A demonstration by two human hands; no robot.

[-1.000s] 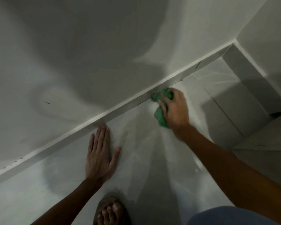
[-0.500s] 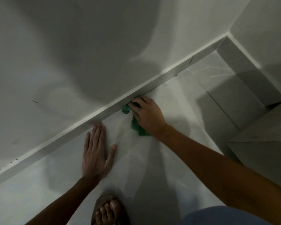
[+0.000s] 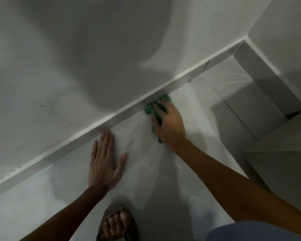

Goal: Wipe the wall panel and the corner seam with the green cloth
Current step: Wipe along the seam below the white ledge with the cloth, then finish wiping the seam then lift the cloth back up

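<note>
My right hand (image 3: 169,123) presses the bunched green cloth (image 3: 152,108) flat against the pale panel (image 3: 63,181), right at the corner seam (image 3: 129,110) that runs diagonally from lower left to upper right. Most of the cloth is hidden under my palm; only its upper and left edges show. My left hand (image 3: 103,162) lies flat with fingers spread on the same panel, its fingertips just short of the seam's ledge, holding nothing.
A large white wall (image 3: 94,49) rises beyond the seam. A grey tiled step and recess (image 3: 261,87) sit at the right, meeting a second wall (image 3: 285,32). My sandalled foot (image 3: 116,223) is at the bottom centre, a blue-clad knee (image 3: 250,232) at the bottom right.
My right hand slid the cloth down-left along the seam, then back up-right to a spot between the two earlier positions. My left hand has stayed flat in place.
</note>
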